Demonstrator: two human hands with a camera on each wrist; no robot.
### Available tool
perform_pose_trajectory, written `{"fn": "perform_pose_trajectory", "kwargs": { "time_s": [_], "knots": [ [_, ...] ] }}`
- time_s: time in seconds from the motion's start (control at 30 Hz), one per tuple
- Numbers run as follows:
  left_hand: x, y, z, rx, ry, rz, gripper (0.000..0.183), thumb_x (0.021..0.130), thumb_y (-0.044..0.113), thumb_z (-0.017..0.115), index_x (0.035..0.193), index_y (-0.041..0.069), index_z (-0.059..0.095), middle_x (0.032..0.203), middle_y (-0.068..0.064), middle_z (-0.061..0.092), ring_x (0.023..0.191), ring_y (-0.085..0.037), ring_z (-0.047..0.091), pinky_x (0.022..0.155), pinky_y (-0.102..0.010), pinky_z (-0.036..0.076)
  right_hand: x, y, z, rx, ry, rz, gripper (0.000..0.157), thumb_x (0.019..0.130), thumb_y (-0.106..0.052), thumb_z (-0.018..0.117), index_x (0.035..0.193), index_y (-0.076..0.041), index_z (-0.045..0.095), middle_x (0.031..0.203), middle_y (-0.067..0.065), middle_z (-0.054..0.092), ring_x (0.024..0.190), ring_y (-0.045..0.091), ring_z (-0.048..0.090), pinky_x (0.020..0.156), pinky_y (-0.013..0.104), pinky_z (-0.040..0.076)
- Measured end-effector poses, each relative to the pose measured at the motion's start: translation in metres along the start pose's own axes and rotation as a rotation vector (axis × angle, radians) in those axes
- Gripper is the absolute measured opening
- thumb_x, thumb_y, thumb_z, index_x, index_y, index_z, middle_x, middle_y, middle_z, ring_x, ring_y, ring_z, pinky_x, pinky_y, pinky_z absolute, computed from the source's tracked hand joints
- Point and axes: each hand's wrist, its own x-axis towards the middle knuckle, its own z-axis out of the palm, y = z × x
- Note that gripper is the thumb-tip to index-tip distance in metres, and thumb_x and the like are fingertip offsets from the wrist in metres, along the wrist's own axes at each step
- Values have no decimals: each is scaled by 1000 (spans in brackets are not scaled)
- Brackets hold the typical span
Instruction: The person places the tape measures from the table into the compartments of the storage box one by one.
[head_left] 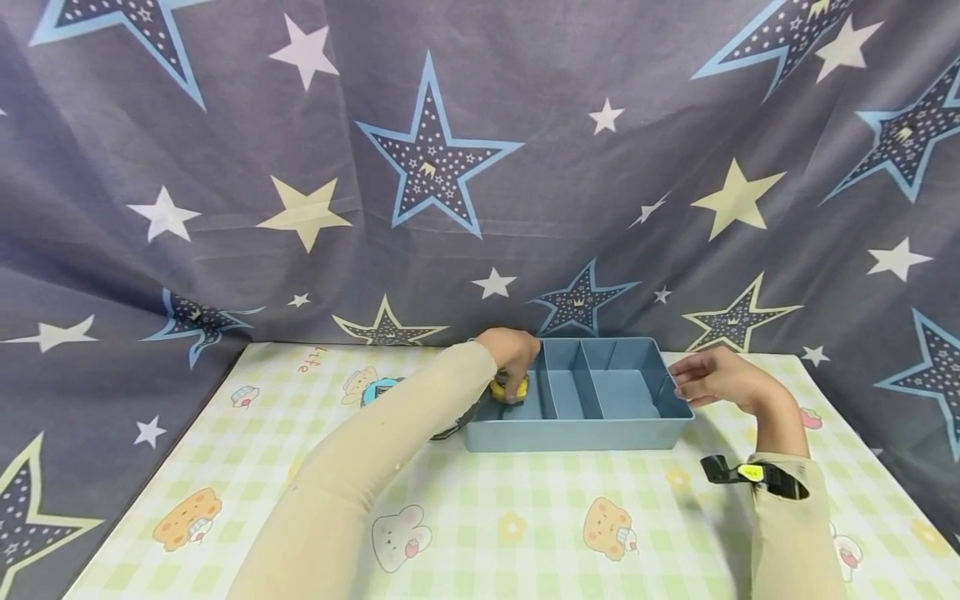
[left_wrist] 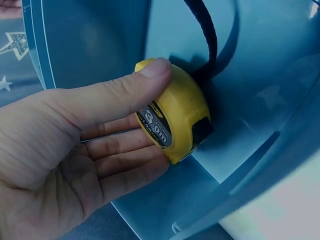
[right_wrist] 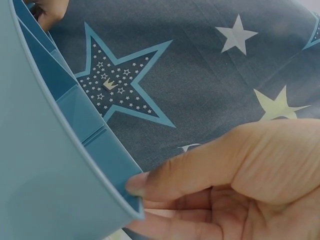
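Observation:
In the left wrist view, my left hand (left_wrist: 75, 145) holds a yellow tape measure (left_wrist: 187, 107) between thumb and fingers. The tape measure has a black label and a black wrist strap (left_wrist: 206, 30). It sits within the left compartment of a blue divided storage box (head_left: 573, 435); whether it touches the floor there I cannot tell. My right hand (head_left: 723, 379) is at the box's right end. In the right wrist view, that hand's thumb lies inside the wall at a corner and the fingers lie outside, pinching the rim.
Partly hidden behind my left forearm, a blue and black object (head_left: 378, 389) lies left of the box; its kind cannot be told. Dividers (head_left: 587, 382) split the box into compartments. A checked cloth (head_left: 510, 492) covers the table, and a star-patterned curtain (head_left: 450, 275) hangs close behind.

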Motion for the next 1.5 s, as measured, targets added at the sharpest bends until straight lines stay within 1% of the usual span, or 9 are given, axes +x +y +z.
{"fn": "perform_pose_trajectory", "kwargs": {
  "time_s": [0.2,0.5,0.7,0.9,1.1,1.2,1.33,1.43,1.5],
  "knots": [
    [-1,-2,0,-16,11,-6,55,73,31,94,113,15,60,106,3,65,91,-12,54,87,-31,56,0,-1,1,7,6,5,50,92,2,66,132,25,48,120,31,67,88,4,69,82,34,62],
    [2,-3,0,-27,-12,-16,55,74,29,93,114,16,59,108,3,65,91,-12,54,85,-31,56,-2,-3,1,2,11,13,50,92,2,66,132,25,48,117,28,69,87,6,70,81,33,63],
    [-2,-3,-2,-43,-5,-27,56,73,29,93,115,16,58,107,3,65,90,-13,55,83,-31,57,-2,-2,0,8,9,10,50,91,3,66,132,26,48,112,24,71,86,6,69,80,33,63],
    [-6,-4,-3,-67,-6,-27,47,73,29,93,105,18,60,101,4,65,86,-12,56,78,-31,57,-2,0,0,6,5,2,49,92,3,65,131,27,47,115,27,69,87,6,69,80,34,63],
    [-7,-7,-3,-83,0,4,33,73,29,93,90,16,69,92,5,67,78,-12,53,70,-29,53,-2,0,1,11,6,6,49,92,3,66,131,26,48,111,22,71,86,6,69,80,34,63],
    [-10,-8,-5,-68,18,18,33,74,32,93,93,15,71,96,4,69,80,-12,56,75,-29,55,-1,-1,2,5,4,1,49,92,2,67,131,26,48,109,20,72,86,6,70,80,34,63],
    [-14,-10,-7,-5,64,74,39,76,37,91,102,13,76,104,3,74,91,-12,63,88,-30,57,-1,-1,2,9,3,0,50,91,2,67,131,26,48,112,23,71,86,5,70,80,34,63],
    [-19,-13,-10,-7,77,117,45,78,36,89,113,10,77,114,0,75,103,-15,67,94,-32,56,-1,-1,1,11,3,1,50,91,3,67,131,26,48,113,25,70,87,5,69,80,33,63],
    [-23,-16,-12,-46,75,125,49,79,33,89,120,9,75,120,-2,74,110,-19,68,97,-33,56,-1,-1,1,14,2,0,50,91,3,67,131,26,48,113,24,71,87,5,69,80,33,63]
  ]
}}
